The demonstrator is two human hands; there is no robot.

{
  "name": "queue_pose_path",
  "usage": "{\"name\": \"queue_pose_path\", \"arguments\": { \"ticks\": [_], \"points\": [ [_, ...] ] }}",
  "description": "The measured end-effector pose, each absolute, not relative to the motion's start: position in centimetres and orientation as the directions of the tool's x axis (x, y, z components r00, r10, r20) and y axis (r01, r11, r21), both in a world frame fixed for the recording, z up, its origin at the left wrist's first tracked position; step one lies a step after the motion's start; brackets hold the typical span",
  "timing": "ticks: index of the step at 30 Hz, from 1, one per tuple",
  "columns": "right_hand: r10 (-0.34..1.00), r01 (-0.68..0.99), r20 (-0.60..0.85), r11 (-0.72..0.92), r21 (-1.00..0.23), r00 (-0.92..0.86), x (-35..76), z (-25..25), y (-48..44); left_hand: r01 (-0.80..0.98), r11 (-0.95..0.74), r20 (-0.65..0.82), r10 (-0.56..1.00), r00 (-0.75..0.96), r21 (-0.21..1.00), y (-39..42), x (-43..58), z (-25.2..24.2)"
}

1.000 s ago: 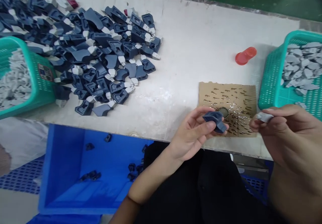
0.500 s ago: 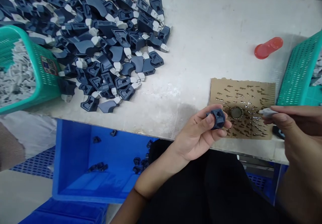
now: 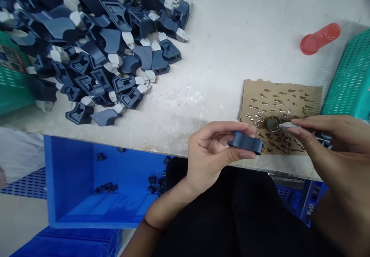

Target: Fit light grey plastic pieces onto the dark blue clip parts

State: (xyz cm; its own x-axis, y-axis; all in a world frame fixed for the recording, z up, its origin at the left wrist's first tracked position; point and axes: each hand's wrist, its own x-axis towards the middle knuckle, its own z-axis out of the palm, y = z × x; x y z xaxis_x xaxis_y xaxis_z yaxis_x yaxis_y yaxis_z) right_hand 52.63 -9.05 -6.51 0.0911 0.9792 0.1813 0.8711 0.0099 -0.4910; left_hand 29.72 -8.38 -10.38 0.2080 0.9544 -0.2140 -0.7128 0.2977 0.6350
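1. The left hand (image 3: 212,155) is pinching a dark blue plastic part (image 3: 245,142) between thumb and fingers, holding it just over the near edge of the white table (image 3: 231,49), beside the cardboard sheet (image 3: 300,95)

2. The right hand (image 3: 326,145) is pinching a small light grey piece (image 3: 287,126) between thumb and forefinger, and its tip is touching, or very nearly touching, the small round dab pot (image 3: 272,123) sitting on the cardboard, which is speckled with shiny glue-like drops

3. To do this step well, I judge that the grey piece is wanting only a light touch at the pot, on the end that goes into the blue part, so that nothing is running onto the fingertips

4. The blue part is lying flat in the grip with its opening hard to make out from here; turning that opening toward the right hand looks sensible before the two are brought together

5. Keeping both hands low and close over the cardboard is the safer course, since any drip is then landing there and not on the table

6. Away from the hands, a heap of blue parts with grey tips (image 3: 101,45) is lying at the far left of the table, a red cap (image 3: 319,38) is lying on its side at the far right, a green basket (image 3: 347,83) is standing at the right edge, and a blue crate (image 3: 86,187) with a few dark pieces in it is sitting below the table
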Motion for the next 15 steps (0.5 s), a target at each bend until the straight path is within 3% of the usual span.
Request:
{"name": "queue_pose_path", "arguments": {
  "ticks": [4, 15],
  "points": [
    [0.985, 0.884, 0.151, -0.005, -0.467, 0.085, 52.79, -6.53, -9.21, -0.628, 0.266, -0.216, 0.964, 0.157, 0.732, -8.75, 29.22, -10.36],
    [0.989, 0.874, 0.145, 0.061, -0.482, 0.011, 52.87, -7.07, -9.4, -0.575, 0.2, -0.179, 0.979, 0.093, 0.793, -9.05, 29.04, -10.6]
  ]
}}
